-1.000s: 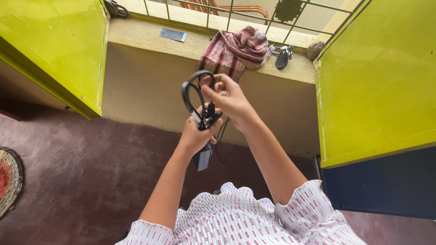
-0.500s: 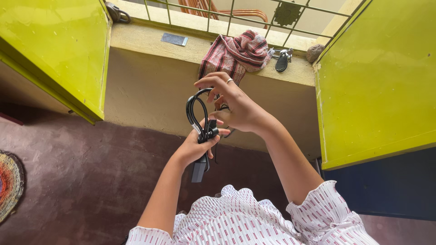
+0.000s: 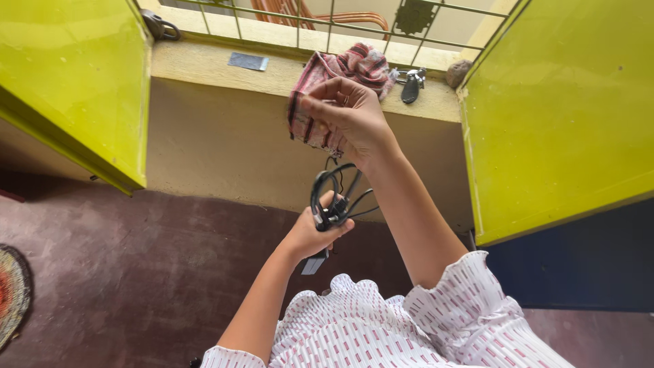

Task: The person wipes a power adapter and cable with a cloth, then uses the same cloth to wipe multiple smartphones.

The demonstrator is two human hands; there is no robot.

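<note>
A black cable (image 3: 332, 194); a red, pink and black striped cloth (image 3: 330, 75); lime-green shutters (image 3: 565, 109); a maroon floor (image 3: 136, 272); white sleeves (image 3: 470, 300) with red dashes.

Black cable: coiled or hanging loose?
Mostly coiled: black cable loops above the left hand gripping it; a thin strand leads up toward the right hand.

A home, at a window recess

2 glossy lime-green shutters (image 3: 75, 82) stand open on either side of a plastered sill (image 3: 272, 65) with a metal grille (image 3: 320, 17) behind it; a striped cloth (image 3: 340, 68) and a key bunch (image 3: 411, 85) lie on the sill, above a dark red floor (image 3: 136, 272) with a woven mat (image 3: 10, 293)
</note>
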